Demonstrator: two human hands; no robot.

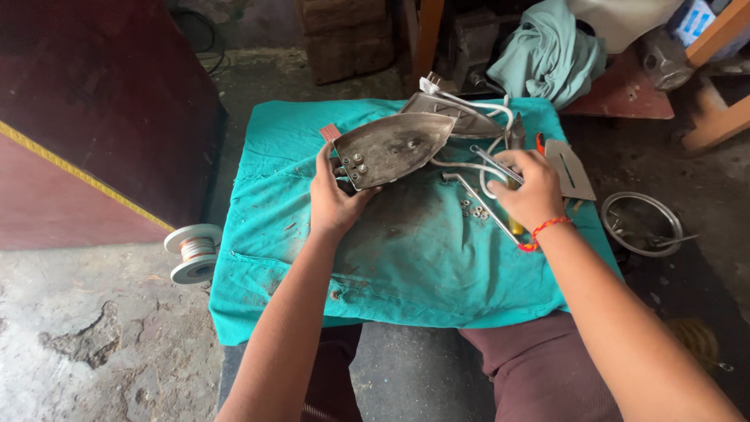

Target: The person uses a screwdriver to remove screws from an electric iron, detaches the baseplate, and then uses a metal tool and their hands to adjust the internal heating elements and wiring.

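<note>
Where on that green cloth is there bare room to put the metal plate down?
The green cloth lies bare along its near edge, below both hands, and on its left side beside the left hand. It is crowded around the right hand: white cord, small washers, metal rod.

A teal cloth carries dark grease stains. The iron plate is dull grey with brownish tarnish. A white cord loops beside it. An orange-red thread band circles the wrist. The spool is white with coppery wire. A pale green rag lies crumpled. The bowl is silvery steel.
</note>
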